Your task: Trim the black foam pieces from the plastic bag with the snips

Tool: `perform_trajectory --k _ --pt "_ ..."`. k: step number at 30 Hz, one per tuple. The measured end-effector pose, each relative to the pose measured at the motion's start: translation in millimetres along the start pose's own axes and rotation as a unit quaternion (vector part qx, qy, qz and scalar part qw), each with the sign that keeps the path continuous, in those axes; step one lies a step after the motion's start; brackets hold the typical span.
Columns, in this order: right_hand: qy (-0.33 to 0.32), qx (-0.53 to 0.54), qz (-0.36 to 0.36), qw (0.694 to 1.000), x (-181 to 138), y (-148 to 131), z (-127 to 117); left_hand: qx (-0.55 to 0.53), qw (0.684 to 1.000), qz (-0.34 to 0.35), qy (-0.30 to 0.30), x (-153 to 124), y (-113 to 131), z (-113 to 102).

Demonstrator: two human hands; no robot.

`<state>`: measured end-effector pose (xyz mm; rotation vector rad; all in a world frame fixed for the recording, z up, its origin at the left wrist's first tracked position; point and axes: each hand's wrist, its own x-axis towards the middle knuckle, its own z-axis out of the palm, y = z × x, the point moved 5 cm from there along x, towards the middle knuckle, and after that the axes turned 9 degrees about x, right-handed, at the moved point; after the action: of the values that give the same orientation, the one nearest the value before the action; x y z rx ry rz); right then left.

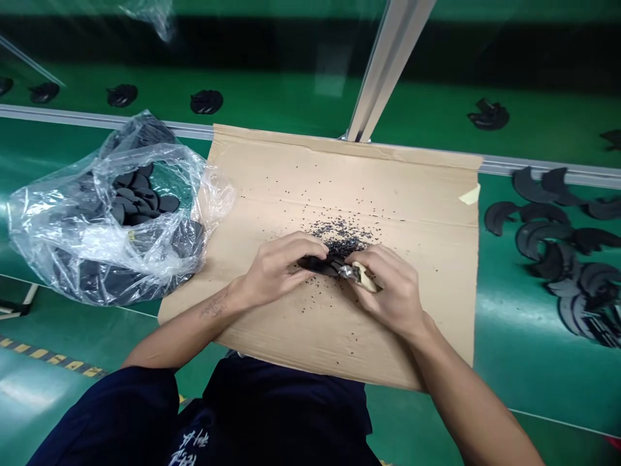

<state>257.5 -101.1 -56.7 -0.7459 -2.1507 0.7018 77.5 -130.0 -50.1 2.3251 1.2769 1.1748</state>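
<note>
Over the middle of a cardboard sheet (272, 336), my left hand (279, 268) is closed on a flat black plastic part (317, 264). My right hand (392, 285) grips small pliers (361, 277), with a metal head and pale cream handles. The head of the pliers meets the right end of the black part; its jaws are too small to make out. Just beyond my fingers lies a dense pile of tiny black bits (344, 236), and more are scattered over the cardboard. My fingers hide part of the black part.
A clear plastic bag (97, 239) of round black pieces (140, 197) stands at the left, overlapping the cardboard. Curved black parts (543, 226) are spread and heaped on the green table (524, 375) at right. A metal post (383, 71) rises behind the cardboard; several black parts (206, 101) sit beyond the rail.
</note>
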Motion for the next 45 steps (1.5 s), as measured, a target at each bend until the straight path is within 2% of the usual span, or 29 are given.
perform_trajectory --k 2,4,7,9,11,13,15,21,26,36,45 --pt "0.004 -0.076 -0.077 0.994 -2.2 -11.4 1.6 0.076 0.996 0.021 -0.03 -2.1 1.3 5.3" --pt "-0.007 -0.057 -0.11 0.992 -3.2 -19.0 2.4 0.139 0.987 0.04 -0.062 -4.8 2.0 11.1" --pt "-0.024 0.117 -0.045 0.992 0.4 -15.5 -2.2 0.133 0.987 0.043 -0.082 -8.0 0.9 15.5" --pt "0.007 0.146 0.012 0.989 3.1 -5.5 -10.1 0.086 0.993 0.026 -0.073 -8.8 -1.3 14.3" --pt "0.031 0.06 0.021 0.998 4.3 2.9 -17.5 0.034 0.998 0.013 -0.06 -8.8 -2.7 11.8" --pt "0.009 -0.041 -0.006 0.999 4.4 7.2 -17.8 -0.007 0.999 0.007 -0.048 -8.2 -2.7 8.8" --pt "-0.027 -0.092 -0.031 0.995 3.3 8.9 -14.1 -0.033 0.999 0.004 -0.041 -7.4 -2.0 6.6" --pt "-0.038 -0.142 -0.057 0.987 -0.6 3.9 -10.1 -0.076 0.997 0.003 -0.035 -5.9 0.0 6.1" --pt "-0.036 -0.132 -0.063 0.989 -1.8 3.4 -11.8 -0.082 0.996 0.003 -0.027 -4.9 0.5 6.7" --pt "-0.028 -0.216 -0.081 0.973 0.0 -2.6 -12.0 -0.088 0.996 0.008 -0.027 -6.2 0.0 7.1" --pt "-0.044 -0.283 -0.087 0.954 -3.0 -7.4 -11.5 -0.082 0.995 0.018 -0.053 -7.2 -0.6 5.8"
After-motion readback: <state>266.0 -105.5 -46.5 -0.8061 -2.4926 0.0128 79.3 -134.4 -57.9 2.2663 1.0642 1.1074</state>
